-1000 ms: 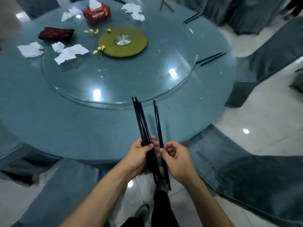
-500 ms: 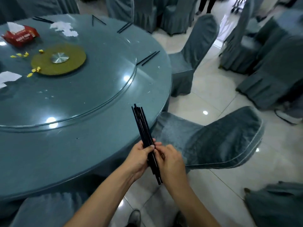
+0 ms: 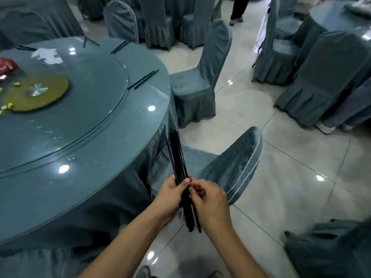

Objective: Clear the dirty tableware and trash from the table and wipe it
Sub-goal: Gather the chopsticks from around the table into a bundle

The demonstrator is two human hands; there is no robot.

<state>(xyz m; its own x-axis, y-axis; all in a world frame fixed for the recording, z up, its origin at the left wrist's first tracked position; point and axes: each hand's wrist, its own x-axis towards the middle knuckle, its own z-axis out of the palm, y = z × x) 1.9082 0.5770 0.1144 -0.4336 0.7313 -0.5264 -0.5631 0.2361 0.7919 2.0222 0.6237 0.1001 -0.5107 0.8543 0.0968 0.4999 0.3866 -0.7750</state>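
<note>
Beside the round table (image 3: 112, 177), above a covered chair (image 3: 230, 167), a bundle of black chopsticks (image 3: 178, 157) stands tilted, gripped at mid-length by the left hand (image 3: 170, 195), thumb across it, with the right hand (image 3: 210, 199) curled against its side; since half a second ago the view has swung rightward

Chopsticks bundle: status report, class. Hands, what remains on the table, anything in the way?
Left hand and right hand both grip the chopsticks bundle. Loose chopstick pairs, tissues remain on the table. Covered chair directly ahead.
</note>
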